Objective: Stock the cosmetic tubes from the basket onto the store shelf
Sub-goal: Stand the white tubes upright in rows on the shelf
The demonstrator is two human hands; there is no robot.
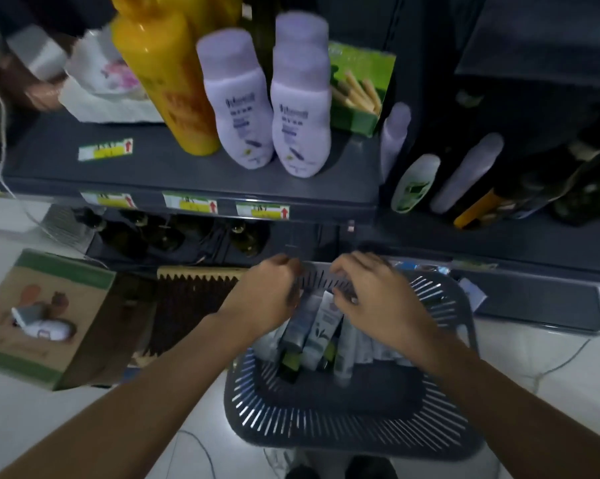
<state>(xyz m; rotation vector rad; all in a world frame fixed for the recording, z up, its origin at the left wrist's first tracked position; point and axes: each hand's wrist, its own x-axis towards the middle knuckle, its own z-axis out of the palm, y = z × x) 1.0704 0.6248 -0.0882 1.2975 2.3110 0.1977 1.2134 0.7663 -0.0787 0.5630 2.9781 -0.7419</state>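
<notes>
A dark grey slotted basket [343, 420] stands on the floor below the shelf. Several cosmetic tubes [321, 335] lie bunched in its far half, white, grey and dark green ones. My left hand [267, 292] is over the basket's far left rim with its fingers curled; what it holds is hidden. My right hand [367, 292] reaches in from the right, and its curled fingertips touch the tops of the tubes. The grey store shelf [174, 167] runs across the upper half of the view.
On the shelf stand a yellow bottle [163, 74], two lilac bottles [267, 105], a green box [360, 88] and a white packet [108, 88]. More bottles lean at the right [464, 171]. A cardboard box [46, 316] and a brush [194, 305] lie left of the basket.
</notes>
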